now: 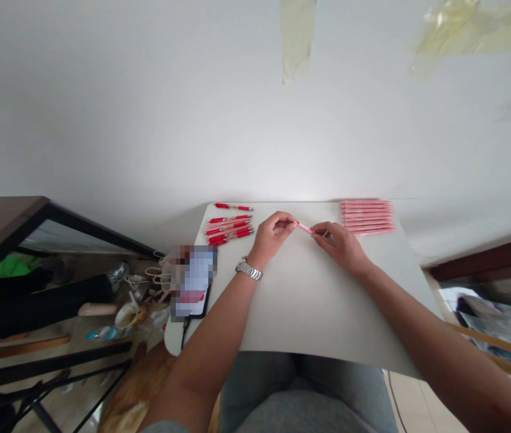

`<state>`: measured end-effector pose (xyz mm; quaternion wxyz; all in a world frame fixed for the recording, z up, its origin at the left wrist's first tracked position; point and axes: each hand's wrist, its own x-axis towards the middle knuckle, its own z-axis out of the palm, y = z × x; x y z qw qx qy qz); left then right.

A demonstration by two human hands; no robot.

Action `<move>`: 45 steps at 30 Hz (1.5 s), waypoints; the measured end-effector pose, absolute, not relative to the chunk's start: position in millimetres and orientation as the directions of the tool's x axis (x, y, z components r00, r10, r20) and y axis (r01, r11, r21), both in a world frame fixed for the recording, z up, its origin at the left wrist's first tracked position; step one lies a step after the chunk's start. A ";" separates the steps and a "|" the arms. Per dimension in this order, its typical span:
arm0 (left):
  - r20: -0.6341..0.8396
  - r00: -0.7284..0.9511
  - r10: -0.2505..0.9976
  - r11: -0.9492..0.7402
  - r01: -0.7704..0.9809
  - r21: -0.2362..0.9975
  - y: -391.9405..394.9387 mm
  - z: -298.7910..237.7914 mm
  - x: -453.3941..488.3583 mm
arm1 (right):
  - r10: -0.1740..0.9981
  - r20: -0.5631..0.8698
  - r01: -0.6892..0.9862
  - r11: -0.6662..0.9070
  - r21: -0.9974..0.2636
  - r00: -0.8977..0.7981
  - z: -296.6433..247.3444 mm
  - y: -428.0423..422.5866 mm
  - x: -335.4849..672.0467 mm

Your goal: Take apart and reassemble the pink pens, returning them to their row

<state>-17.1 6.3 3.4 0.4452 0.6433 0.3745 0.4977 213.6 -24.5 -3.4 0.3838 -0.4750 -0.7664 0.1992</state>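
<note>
Both of my hands are over the far middle of a small white table (309,307). My left hand (273,234), with a metal watch on its wrist, is closed in a pinch on one end of a pink pen (304,227). My right hand (339,243) is closed on the pen's other end. The pen is held just above the tabletop between the two hands. Several red pens (230,227) lie in a loose group at the far left of the table. A neat row of pink pens (367,216) lies at the far right.
A phone (194,285) with a cable lies on the table's left edge. Left of the table stands a dark glass-topped shelf (34,240) with cluttered items and cups below. A white wall rises behind. My grey-trousered lap shows under the near edge.
</note>
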 end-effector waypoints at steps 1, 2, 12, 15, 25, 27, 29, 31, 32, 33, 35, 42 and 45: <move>0.306 0.224 0.925 -0.323 0.043 0.945 6.2 3.9 -17.1 | 0.882 0.398 0.576 0.468 -0.670 -0.253 -3.5 -24.4 213.5; 0.305 0.224 0.926 -0.323 0.049 0.945 6.0 4.5 -17.0 | 0.882 0.397 0.578 0.467 -0.670 -0.252 -3.6 -24.4 213.3; 0.320 0.222 0.921 -0.345 0.084 0.935 4.6 6.5 -17.7 | 0.876 0.405 0.581 0.478 -0.658 -0.262 -3.7 -24.4 213.0; 0.335 0.227 0.914 -0.363 0.092 0.927 4.8 6.4 -18.1 | 0.871 0.406 0.584 0.488 -0.649 -0.276 -3.4 -24.5 213.2; 0.336 0.232 0.913 -0.364 0.092 0.927 4.5 7.0 -18.8 | 0.876 0.403 0.584 0.478 -0.657 -0.264 -1.9 -24.8 212.1; 0.333 0.216 0.918 -0.360 0.099 0.928 4.6 6.6 -19.2 | 0.880 0.403 0.580 0.471 -0.665 -0.253 -1.4 -25.0 212.1; 0.330 0.194 0.924 -0.354 0.103 0.930 5.0 6.1 -19.5 | 0.888 0.399 0.568 0.455 -0.686 -0.230 -1.6 -25.0 212.3; 0.325 0.171 0.930 -0.345 0.102 0.933 5.5 5.5 -19.9 | 0.904 0.383 0.542 0.421 -0.727 -0.189 -2.5 -24.7 212.6; 0.320 0.161 0.934 -0.338 0.101 0.936 5.8 5.2 -20.1 | 0.915 0.368 0.523 0.397 -0.754 -0.165 -3.2 -24.4 212.9; 0.316 0.151 0.937 -0.332 0.099 0.938 6.0 5.1 -20.4 | 0.926 0.350 0.500 0.371 -0.783 -0.140 -3.9 -24.1 213.1; 0.310 0.130 0.942 -0.322 0.092 0.942 6.5 5.2 -21.0 | 0.944 0.315 0.439 0.324 -0.838 -0.098 -5.0 -23.4 213.8; 0.381 0.079 0.921 -0.389 0.157 0.908 11.1 2.7 -24.6 | 0.950 0.309 0.209 0.309 -0.928 -0.036 -7.2 -19.5 215.9; 0.427 0.042 0.903 -0.425 0.227 0.876 13.9 0.0 -26.9 | 0.947 0.321 0.181 0.320 -0.930 -0.023 -10.0 -17.7 216.3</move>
